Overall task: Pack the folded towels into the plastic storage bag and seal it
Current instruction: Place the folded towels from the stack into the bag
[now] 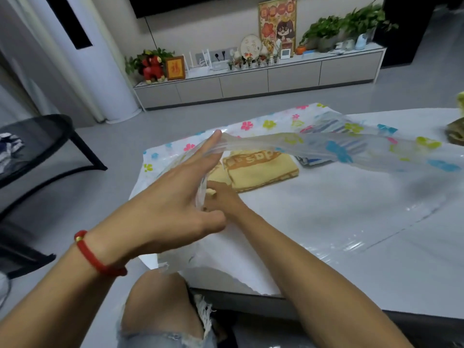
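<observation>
A large clear plastic storage bag [351, 149] printed with coloured flowers lies on the white table [376, 272], its mouth facing me. My left hand [173, 197], with a red bracelet on the wrist, lifts the bag's upper edge, fingers stretched out. My right hand [221, 199] reaches inside the mouth, partly hidden behind the plastic. A folded yellow towel [258, 169] lies inside, just past my right hand. A striped blue-grey towel [331, 146] lies deeper in the bag, blurred by the plastic.
A black mesh chair [37, 156] stands at the left with patterned cloth on it. A low TV cabinet [251, 84] with plants and ornaments lines the far wall. An olive object [455, 133] sits at the table's right edge. My knee [160, 305] is below the table's near edge.
</observation>
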